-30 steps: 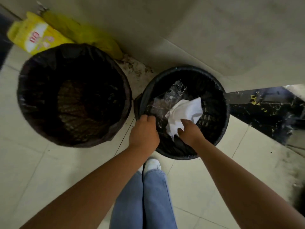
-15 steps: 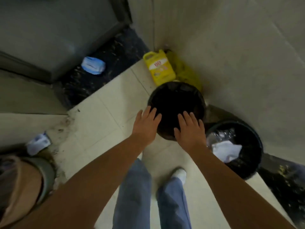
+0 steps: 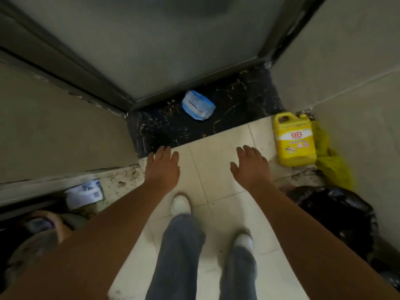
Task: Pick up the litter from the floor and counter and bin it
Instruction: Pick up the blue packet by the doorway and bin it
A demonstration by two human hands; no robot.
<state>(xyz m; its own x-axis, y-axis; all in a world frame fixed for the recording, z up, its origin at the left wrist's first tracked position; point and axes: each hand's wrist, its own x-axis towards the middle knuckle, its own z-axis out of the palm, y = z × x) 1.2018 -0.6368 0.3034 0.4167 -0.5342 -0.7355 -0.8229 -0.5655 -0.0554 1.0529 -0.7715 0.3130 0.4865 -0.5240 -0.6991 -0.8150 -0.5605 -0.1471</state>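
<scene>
At the far left, low in the view, a white and blue printed packet (image 3: 84, 194) lay on the dirty floor edge beside the grey wall base, with dim, blurred clutter below it that could not be made out. Next came the left hand (image 3: 162, 167), palm down, fingers spread and gripping nothing, held over the line where the pale floor tiles (image 3: 218, 148) met the dark speckled threshold (image 3: 238, 100). Beyond it, on that dark threshold at the foot of the grey door (image 3: 151, 46), lay a crumpled blue and white wrapper (image 3: 198, 105), well apart from both hands. Below, two legs in blue jeans (image 3: 179, 252) and white shoes (image 3: 180, 205) stood on the tiles. The right hand (image 3: 251, 165) was likewise flat, fingers extended and empty, above the pale tiles. Just right of it stood a yellow detergent jug (image 3: 293, 141), upright against the wall, with a yellow plastic bag (image 3: 332, 163) bunched behind it in the corner. Nearer the lower right, a bin lined with a black bag (image 3: 337, 215) sat against the wall, partly hidden behind the right forearm.
</scene>
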